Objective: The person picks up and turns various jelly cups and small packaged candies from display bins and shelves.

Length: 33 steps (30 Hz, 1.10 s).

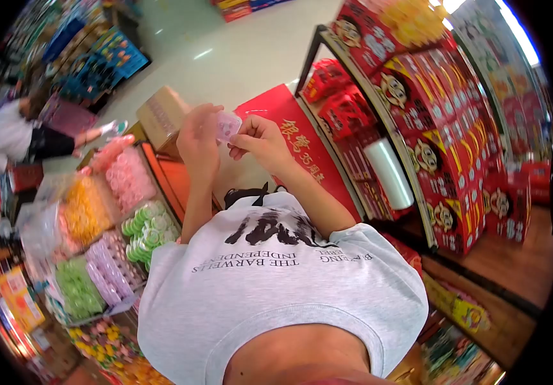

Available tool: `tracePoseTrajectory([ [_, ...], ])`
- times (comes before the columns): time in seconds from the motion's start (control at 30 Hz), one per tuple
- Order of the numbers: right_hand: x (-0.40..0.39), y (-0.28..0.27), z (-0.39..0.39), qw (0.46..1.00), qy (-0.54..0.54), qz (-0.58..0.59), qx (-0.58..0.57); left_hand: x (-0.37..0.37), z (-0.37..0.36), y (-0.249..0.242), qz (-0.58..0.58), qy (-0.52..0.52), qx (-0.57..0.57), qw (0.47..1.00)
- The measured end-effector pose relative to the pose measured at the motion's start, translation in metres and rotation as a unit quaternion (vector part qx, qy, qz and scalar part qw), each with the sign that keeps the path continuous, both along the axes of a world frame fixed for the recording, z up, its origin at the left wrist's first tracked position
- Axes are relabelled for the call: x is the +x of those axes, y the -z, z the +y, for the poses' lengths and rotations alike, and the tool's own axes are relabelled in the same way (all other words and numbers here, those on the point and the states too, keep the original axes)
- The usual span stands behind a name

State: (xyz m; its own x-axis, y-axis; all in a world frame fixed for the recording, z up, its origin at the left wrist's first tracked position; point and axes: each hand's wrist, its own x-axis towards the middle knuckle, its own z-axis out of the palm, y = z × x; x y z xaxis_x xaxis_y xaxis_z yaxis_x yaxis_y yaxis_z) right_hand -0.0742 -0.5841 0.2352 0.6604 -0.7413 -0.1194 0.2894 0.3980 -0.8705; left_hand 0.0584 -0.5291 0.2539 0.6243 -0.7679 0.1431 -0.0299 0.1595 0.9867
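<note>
Out in front of my chest, both hands are raised close together around a small clear plastic pack (227, 126) with pinkish contents. What is inside it is too small to make out. My left hand (197, 138) is closed on the pack's left side, its fingers partly hiding it. On the other side, my right hand (262, 142) has bent fingers, with thumb and fingertips pinched at the pack's lower right edge. My light grey printed T-shirt (276, 276) fills the lower middle of the view.
To the left, a display holds bagged orange (87, 208), pink (129, 179) and green (151, 231) goods. A cardboard box (164, 119) stands beyond my left hand. Shelves of red boxes (437, 147) line the right. Another person (23, 135) bends down at far left.
</note>
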Motion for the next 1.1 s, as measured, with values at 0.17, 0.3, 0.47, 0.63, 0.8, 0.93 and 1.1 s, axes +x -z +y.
tracePoseTrajectory([
  [0.17,-0.069,-0.001,-0.022,0.992,0.097,-0.067,0.034,-0.057,-0.056,-0.003,-0.045,0.111,0.009,0.993],
  [0.3,-0.107,-0.006,-0.035,0.980,0.183,-0.062,0.044,-0.095,-0.095,-0.006,-0.045,0.196,0.006,0.980],
  [0.47,-0.143,0.000,-0.065,0.957,0.275,-0.084,0.047,-0.133,-0.153,0.001,-0.065,0.290,-0.007,0.955],
  [0.63,-0.165,-0.010,-0.104,0.942,0.332,-0.022,0.032,-0.161,-0.210,-0.006,-0.072,0.339,-0.018,0.938],
  [0.8,-0.177,-0.009,-0.144,0.930,0.361,-0.044,0.057,-0.174,-0.256,-0.011,-0.035,0.403,0.015,0.915],
  [0.93,-0.189,-0.010,-0.170,0.917,0.394,0.014,0.063,-0.184,-0.286,0.003,0.056,0.460,-0.006,0.886],
  [1.1,-0.202,0.010,-0.201,0.910,0.409,-0.005,0.066,-0.198,-0.316,0.011,0.088,0.473,0.005,0.877],
])
